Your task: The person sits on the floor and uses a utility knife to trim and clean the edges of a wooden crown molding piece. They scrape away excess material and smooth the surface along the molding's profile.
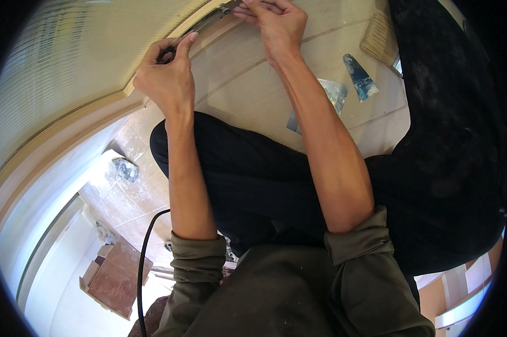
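Note:
My left hand [166, 76] is closed, thumb against fingers, around a small dark thing [167, 55] that is mostly hidden in the grip. It sits at the lower edge of a cream-framed panel with ribbed glazing [57, 73]. Along that edge, between my hands, runs a slim dark metal fitting [208, 18]. At its far end, by the top of the picture, my right hand [278, 28] has its fingertips bent together. What they pinch, if anything, cannot be made out.
On the tiled floor to the right lie a blue scraper blade [361, 78], a wide metal scraper [335, 92] partly behind my right forearm, and a bristle brush [378, 39]. My dark-trousered knees are close by. A black cable [143, 264] and a reddish-brown box [116, 275] are at lower left.

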Available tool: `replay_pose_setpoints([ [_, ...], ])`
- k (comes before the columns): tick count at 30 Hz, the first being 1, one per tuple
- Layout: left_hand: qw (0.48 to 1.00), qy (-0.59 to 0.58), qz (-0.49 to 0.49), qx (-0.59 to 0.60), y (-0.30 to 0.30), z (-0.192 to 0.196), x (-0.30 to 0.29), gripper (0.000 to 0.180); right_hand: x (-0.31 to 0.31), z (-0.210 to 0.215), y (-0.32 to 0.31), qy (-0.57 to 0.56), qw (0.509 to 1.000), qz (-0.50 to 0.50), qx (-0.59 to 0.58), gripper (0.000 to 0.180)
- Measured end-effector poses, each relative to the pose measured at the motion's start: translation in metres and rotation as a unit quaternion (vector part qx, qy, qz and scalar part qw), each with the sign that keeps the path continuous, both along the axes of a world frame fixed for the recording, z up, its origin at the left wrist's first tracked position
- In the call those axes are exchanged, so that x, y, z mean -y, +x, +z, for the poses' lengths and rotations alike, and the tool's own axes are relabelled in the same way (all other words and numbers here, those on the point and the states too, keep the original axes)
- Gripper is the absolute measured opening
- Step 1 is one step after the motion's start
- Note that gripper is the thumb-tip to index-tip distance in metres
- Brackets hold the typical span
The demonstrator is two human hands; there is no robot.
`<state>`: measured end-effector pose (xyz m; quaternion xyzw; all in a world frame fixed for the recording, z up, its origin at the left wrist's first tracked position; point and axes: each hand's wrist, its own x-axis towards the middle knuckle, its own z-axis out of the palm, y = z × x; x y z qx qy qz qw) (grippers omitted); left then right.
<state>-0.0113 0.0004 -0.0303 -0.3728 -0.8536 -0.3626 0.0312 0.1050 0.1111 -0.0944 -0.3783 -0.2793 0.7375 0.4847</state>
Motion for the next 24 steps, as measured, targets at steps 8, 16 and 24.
replay_pose_setpoints([
  [8, 0.999, 0.037, 0.003, 0.032, 0.006, -0.007, -0.001, 0.025, -0.003, -0.002, 0.002, 0.024, 1.000, -0.005, 0.019, 0.011],
  [16, 0.997, 0.058, -0.002, 0.054, 0.006, -0.013, -0.001, 0.029, -0.007, 0.003, 0.004, 0.071, 0.997, -0.010, 0.030, 0.011],
  [24, 0.995, 0.056, -0.004, 0.081, 0.014, -0.011, 0.009, 0.025, 0.009, -0.005, 0.005, 0.058, 0.996, -0.047, 0.046, 0.011],
])
